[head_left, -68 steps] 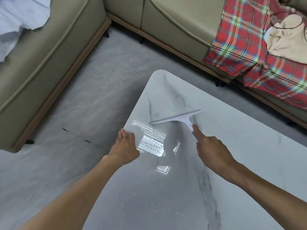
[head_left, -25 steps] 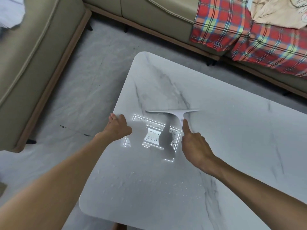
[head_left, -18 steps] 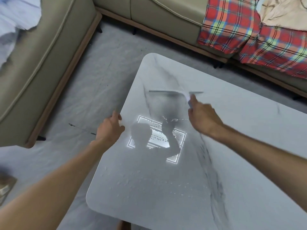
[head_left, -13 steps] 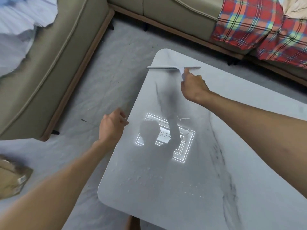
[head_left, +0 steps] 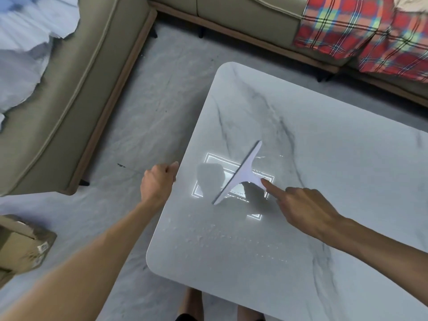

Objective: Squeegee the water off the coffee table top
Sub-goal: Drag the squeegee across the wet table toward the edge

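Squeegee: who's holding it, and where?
Right hand holds the squeegee by its handle, forefinger extended; left hand grips the table edge.

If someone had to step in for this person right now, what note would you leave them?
Left hand grips the left edge of the coffee table top.
Right hand holds the white squeegee by its handle, index finger along it, blade slanted over the middle of the top.
Done: no drops show on the far part.
Left: water droplets bead across the near strip; probably pull the blade over them and off the edge.
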